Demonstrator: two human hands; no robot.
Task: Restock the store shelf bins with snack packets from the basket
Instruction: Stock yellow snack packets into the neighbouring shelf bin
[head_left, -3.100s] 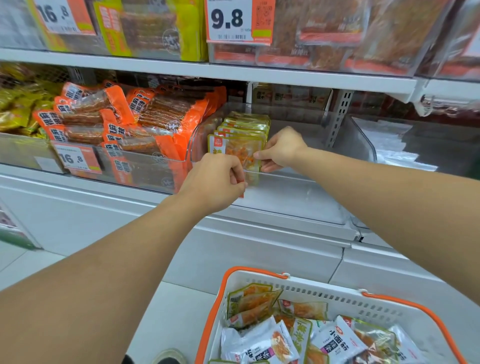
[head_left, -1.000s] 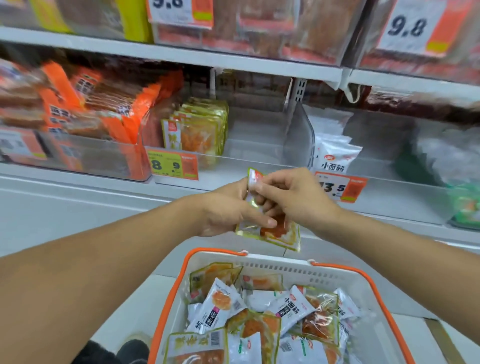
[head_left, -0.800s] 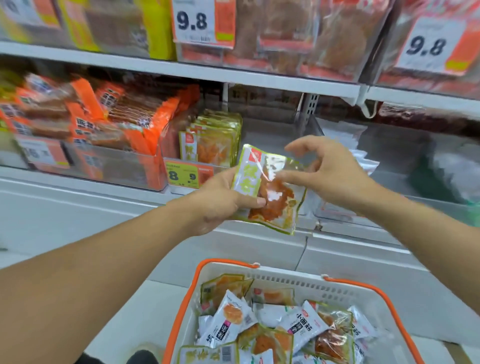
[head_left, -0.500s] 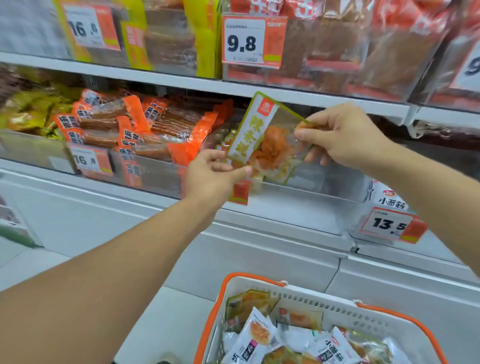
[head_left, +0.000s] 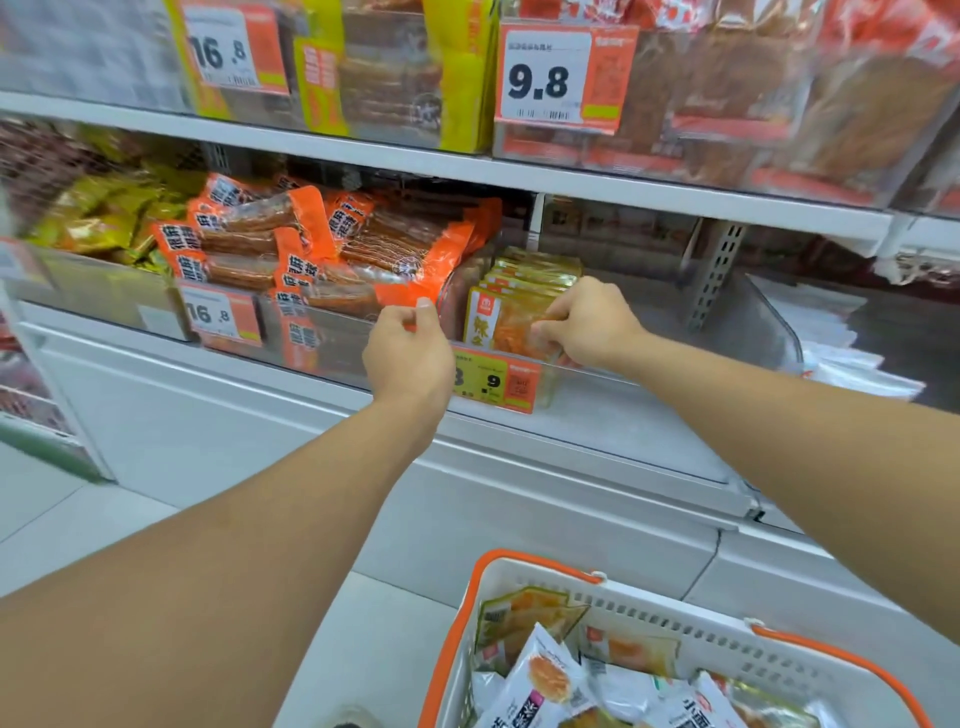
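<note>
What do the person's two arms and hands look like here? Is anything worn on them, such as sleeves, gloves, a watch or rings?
Both arms are bare along all of their visible length: no sleeve shows. The left hand and the right hand wear no gloves. No watch or bracelet is on either wrist, and no ring is visible on the fingers that show. The fingernails look short and unpainted.

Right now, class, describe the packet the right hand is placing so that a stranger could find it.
Look below the 9.8 price tag to the clear bin. The packet stands upright at the front of its row, pinched by the right hand; unlike the orange packets leftward, it is yellow-green.
</note>
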